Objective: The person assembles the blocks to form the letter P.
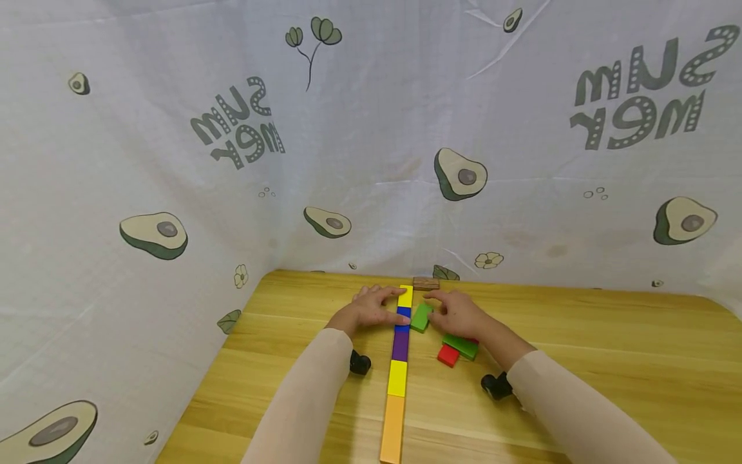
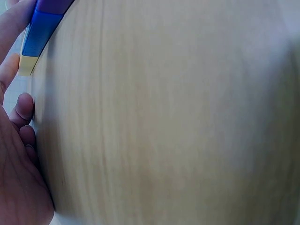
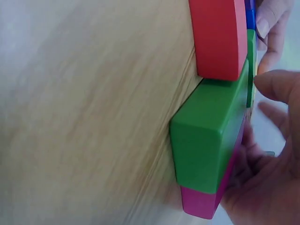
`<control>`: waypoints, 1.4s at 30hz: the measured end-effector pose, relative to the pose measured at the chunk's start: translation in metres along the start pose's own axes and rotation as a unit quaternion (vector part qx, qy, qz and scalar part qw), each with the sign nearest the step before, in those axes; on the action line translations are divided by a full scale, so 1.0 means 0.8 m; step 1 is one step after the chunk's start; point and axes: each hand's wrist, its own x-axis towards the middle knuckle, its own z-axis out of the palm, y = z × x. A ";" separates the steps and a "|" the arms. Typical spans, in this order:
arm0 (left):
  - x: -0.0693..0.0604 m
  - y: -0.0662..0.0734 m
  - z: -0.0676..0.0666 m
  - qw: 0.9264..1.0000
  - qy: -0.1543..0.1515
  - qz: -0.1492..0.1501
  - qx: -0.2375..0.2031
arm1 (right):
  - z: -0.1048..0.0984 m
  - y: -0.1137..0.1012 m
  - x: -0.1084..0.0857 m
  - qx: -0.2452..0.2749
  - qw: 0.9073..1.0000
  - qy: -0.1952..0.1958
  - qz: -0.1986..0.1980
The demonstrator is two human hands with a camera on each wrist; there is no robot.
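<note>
The head camera looks forward and down across the bench (image 1: pixel 580 335) to the cloth (image 1: pixel 382 129). The left wrist camera skims low, the blue block (image 2: pixel 43 33) at its edge; the right one faces the red block (image 3: pixel 219 40) closely. The head view shares both blocks.

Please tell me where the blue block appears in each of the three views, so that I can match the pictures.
Head: the blue block lies below centre, slightly right, between the far yellow block and the purple block.
Left wrist: the blue block is near the upper left corner.
Right wrist: only a sliver shows, near the upper right corner.
Shared landmark: the left hand, close to it in every view.
</note>
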 end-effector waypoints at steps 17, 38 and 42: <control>0.001 0.003 -0.003 1.000 0.002 0.007 0.013 | -0.019 0.009 -0.010 0.080 0.995 -0.048 0.018; 0.000 0.002 -0.001 1.000 0.004 0.001 0.015 | -0.032 0.048 -0.017 0.078 0.997 -0.025 0.005; 0.000 0.001 0.000 1.000 0.006 0.004 0.013 | -0.037 0.066 -0.018 0.091 0.996 0.018 0.017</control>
